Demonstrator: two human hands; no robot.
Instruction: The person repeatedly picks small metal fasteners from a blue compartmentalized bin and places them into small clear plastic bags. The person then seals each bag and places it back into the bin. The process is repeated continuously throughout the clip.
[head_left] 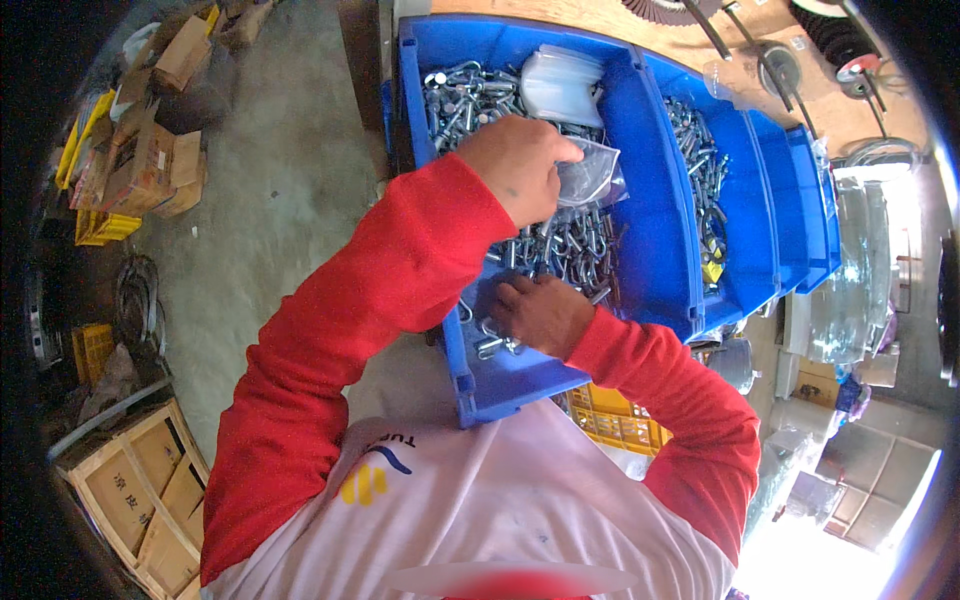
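Observation:
A blue bin (pixel 650 200) in front of me holds a heap of shiny metal bolts (pixel 575 250), some of them bent like hooks. My left hand (pixel 515 170) is over the middle of the bin, its fingers closed on a clear plastic bag (pixel 592 178). Near the bin's front edge, my right hand (pixel 545 315) reaches down with curled fingers beside a few loose bolts (pixel 490 347). What its fingertips grip, if anything, is hidden. A stack of clear plastic bags (pixel 562 85) lies on the bolts at the far end.
To the right stands a second blue bin (pixel 735 200) with more bolts, and further blue bins follow. Abrasive discs (pixel 780 70) lie on the wooden surface behind. A yellow crate (pixel 625 425) is below the bins. Cardboard boxes (pixel 150 165) and a wooden crate (pixel 135 490) stand on the left.

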